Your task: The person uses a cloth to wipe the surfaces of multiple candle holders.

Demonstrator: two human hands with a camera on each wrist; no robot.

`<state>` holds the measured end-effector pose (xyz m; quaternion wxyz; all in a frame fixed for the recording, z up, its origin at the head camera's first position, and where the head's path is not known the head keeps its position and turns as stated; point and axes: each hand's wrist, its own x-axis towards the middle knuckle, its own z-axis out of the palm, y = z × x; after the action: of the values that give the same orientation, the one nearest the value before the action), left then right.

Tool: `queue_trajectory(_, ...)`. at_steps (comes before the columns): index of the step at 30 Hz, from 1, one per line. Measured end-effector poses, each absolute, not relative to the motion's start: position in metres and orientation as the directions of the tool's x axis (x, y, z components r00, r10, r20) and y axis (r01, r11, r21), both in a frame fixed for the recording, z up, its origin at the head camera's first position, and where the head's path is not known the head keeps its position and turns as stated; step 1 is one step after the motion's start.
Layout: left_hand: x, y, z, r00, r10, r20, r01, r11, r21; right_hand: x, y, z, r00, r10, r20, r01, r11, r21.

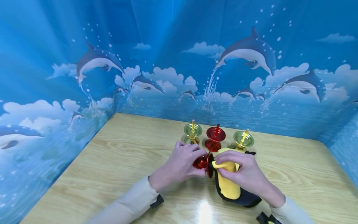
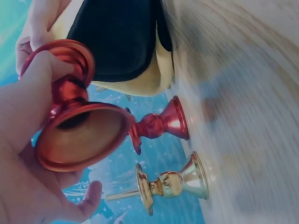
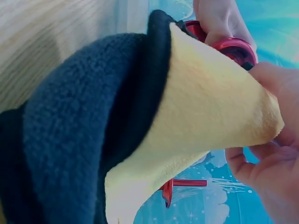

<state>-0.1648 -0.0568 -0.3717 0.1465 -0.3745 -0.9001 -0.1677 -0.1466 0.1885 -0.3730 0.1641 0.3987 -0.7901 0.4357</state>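
The left hand (image 1: 179,165) is gripping the red candlestick (image 1: 202,162) above the bench (image 1: 117,161), fingers curled round its stem, its long axis lying sideways with the wide end facing right; just beside it, touching, the right hand (image 1: 241,169) is pinching the yellow cloth (image 1: 227,183) against that end

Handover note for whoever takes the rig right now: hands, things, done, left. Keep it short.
Left hand: grips a red candle holder lying sideways, off the table.
Right hand: pinches a yellow and black cloth against that holder's rim; the cloth's lower end lies on the wooden table.
Standing behind in a row: gold candle holder, red candle holder with a spike, second gold candle holder.
Done: the pictures cannot show how much is wiped.
Left: probably finish wiping, stand it back in the row; the others may need the same.
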Motion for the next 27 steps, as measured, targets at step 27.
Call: queue_trajectory(27, -0.177, -0.067, -0.378, -0.808, 0.439, 0.394, 0.545, 0.3, 0.783, -0.14, 0.205, -0.367, -0.717, -0.285, 0.636, -0.697, 0.258, -0.669)
